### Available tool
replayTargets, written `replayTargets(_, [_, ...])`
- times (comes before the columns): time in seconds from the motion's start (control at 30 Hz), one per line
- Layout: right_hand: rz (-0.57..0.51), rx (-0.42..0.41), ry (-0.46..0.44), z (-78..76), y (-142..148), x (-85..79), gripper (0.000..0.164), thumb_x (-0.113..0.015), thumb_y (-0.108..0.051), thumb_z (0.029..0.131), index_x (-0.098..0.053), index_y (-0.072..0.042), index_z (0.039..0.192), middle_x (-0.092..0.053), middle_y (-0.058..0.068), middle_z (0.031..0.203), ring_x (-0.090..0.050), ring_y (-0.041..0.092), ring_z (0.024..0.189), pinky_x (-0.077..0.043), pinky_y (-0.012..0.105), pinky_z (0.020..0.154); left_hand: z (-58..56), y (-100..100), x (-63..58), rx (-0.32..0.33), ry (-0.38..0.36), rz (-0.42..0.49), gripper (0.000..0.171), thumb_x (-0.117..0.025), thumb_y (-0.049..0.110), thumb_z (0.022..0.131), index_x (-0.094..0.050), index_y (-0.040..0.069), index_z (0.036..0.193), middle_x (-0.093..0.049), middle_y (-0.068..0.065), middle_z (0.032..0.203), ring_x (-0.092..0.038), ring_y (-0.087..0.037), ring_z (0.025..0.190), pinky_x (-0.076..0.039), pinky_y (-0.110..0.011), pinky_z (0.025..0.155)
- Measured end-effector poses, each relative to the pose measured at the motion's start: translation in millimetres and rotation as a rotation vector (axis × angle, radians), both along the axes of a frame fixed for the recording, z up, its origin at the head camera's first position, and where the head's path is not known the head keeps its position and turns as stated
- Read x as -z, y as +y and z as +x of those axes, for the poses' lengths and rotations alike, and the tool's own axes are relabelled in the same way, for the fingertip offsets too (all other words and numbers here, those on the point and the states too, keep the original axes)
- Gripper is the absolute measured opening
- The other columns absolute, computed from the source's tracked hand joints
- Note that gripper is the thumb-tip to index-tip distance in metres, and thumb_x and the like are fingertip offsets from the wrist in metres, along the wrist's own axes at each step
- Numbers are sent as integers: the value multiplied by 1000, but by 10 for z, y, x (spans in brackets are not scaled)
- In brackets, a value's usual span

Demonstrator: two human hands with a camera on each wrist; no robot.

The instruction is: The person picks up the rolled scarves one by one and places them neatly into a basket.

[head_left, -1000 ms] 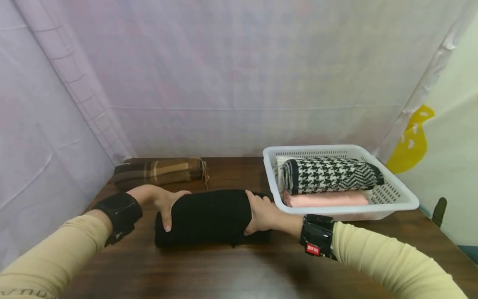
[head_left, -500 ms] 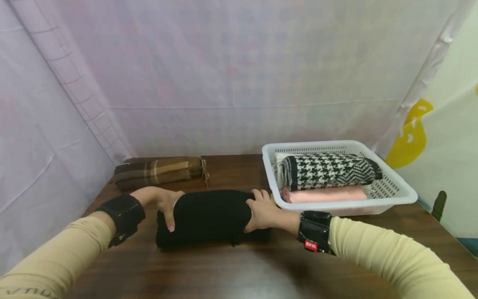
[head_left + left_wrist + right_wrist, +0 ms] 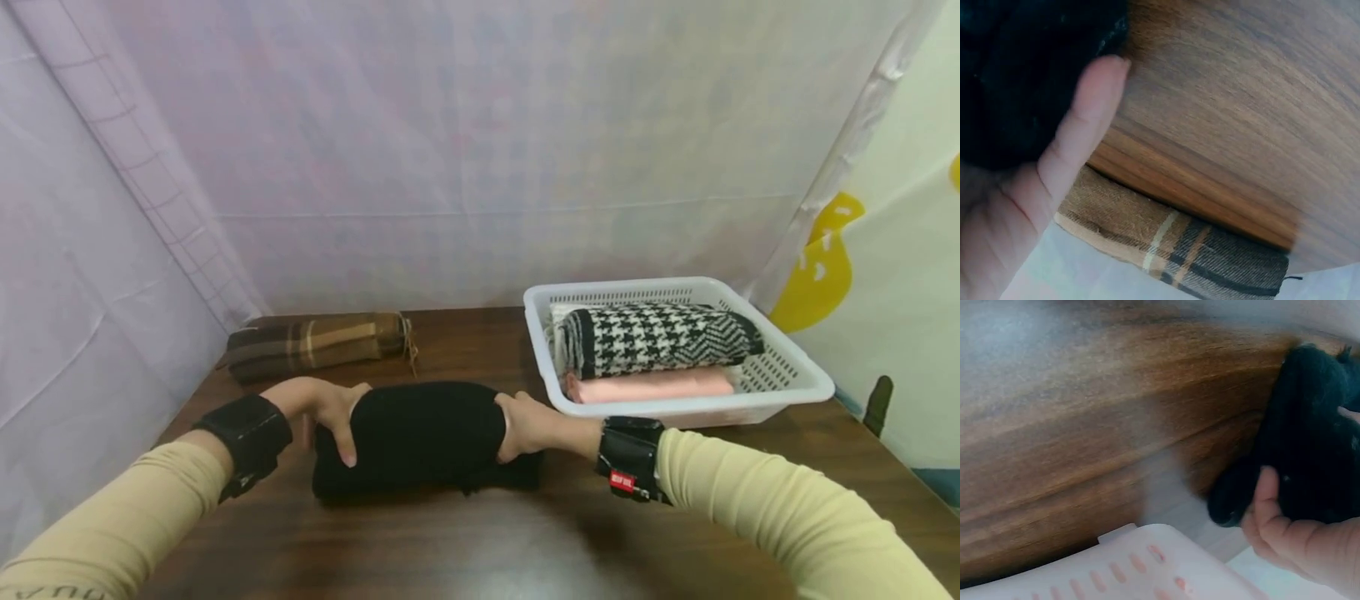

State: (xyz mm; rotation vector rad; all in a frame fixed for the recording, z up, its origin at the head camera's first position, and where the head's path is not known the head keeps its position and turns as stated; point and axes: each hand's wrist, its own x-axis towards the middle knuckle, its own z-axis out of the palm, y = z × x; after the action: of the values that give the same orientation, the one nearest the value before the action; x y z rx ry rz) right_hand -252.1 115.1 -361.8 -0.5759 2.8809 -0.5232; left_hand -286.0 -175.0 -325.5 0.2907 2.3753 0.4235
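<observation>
A rolled black scarf (image 3: 427,433) lies crosswise on the table in the head view. My left hand (image 3: 333,412) grips its left end, thumb on the near side and the other fingers mostly hidden behind. At the opposite end, my right hand (image 3: 525,425) holds the roll, thumb in front and fingers behind. The right wrist view shows fingers (image 3: 1266,490) pressed against the dark cloth (image 3: 1310,431). In the left wrist view, the thumb (image 3: 1088,119) lies along the roll's edge.
A white plastic basket (image 3: 813,392) stands at the right, holding a houndstooth scarf roll (image 3: 660,337) and a pink roll (image 3: 652,386). Behind my left hand lies a brown plaid scarf roll (image 3: 322,343) with fringe. A pale curtain (image 3: 480,150) hangs along the table's back.
My right hand's fingers have slipped from the top of the roll to behind it. The left hand and the scarf stay nearly in place; the head view has shifted slightly.
</observation>
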Motion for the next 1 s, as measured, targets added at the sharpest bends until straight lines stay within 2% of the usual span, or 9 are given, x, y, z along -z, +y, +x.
replayTargets(0.07, [-9,-23,24,-20,2,6,74,-83,-14,53,-51,1,118,-57,20,100,-56,29,93,-48,36,82,-2,-20,11,42,22,26,102,-85,13,60,-19,3,136,-35,-25,128,-48,-42,109,-50,-50,79])
replayTargets(0.2, [-16,-44,38,-60,10,38,70,-82,-12,53,-53,1,115,-63,18,97,-58,30,94,-48,36,81,-19,-56,54,122,74,76,99,-86,16,58,-23,-2,133,-38,-19,125,-36,-38,121,-29,-50,102])
replayTargets(0.4, [-86,-7,16,-75,38,89,69,-80,-7,53,-54,-1,116,-63,15,100,-58,30,95,-48,36,80,-30,-62,59,139,93,129,93,-86,16,58,-27,0,128,-38,-16,123,-37,-35,119,-29,-51,102])
replayTargets(0.5, [-141,10,29,-62,51,118,64,-79,-5,52,-55,-4,112,-65,13,97,-60,28,90,-49,36,76,-13,-81,70,140,100,201,88,-85,11,58,-30,1,125,-40,-15,120,-39,-34,116,-31,-50,100])
replayTargets(0.67, [-192,59,30,-28,47,147,64,-78,-6,52,-51,-6,109,-65,14,90,-62,27,80,-49,34,67,47,-153,127,78,90,343,86,-84,6,58,-32,1,126,-43,-14,119,-43,-30,111,-34,-49,97])
replayTargets(0.8, [-226,101,-2,-16,32,146,76,-78,-5,51,-42,-8,118,-63,19,87,-62,28,78,-49,34,65,77,-180,150,43,97,355,90,-85,8,57,-30,0,129,-46,-14,118,-44,-30,111,-36,-48,96])
replayTargets(0.87, [-222,95,4,-20,29,142,76,-78,-5,51,-43,-7,119,-63,18,90,-61,28,80,-49,34,66,82,-181,154,35,100,348,92,-85,9,57,-29,1,129,-46,-14,118,-44,-29,111,-36,-48,96])
replayTargets(0.93, [-203,78,19,-28,34,142,65,-78,-6,50,-53,-4,110,-64,14,89,-61,26,79,-49,33,67,82,-178,157,32,96,352,93,-86,9,57,-28,1,129,-47,-14,117,-45,-29,110,-37,-47,95])
replayTargets(1.0, [-178,63,33,-33,45,141,47,-77,-8,49,-60,-3,92,-64,9,83,-60,23,74,-49,32,65,78,-172,162,26,91,362,94,-86,8,56,-28,1,129,-47,-14,117,-45,-29,109,-37,-46,95])
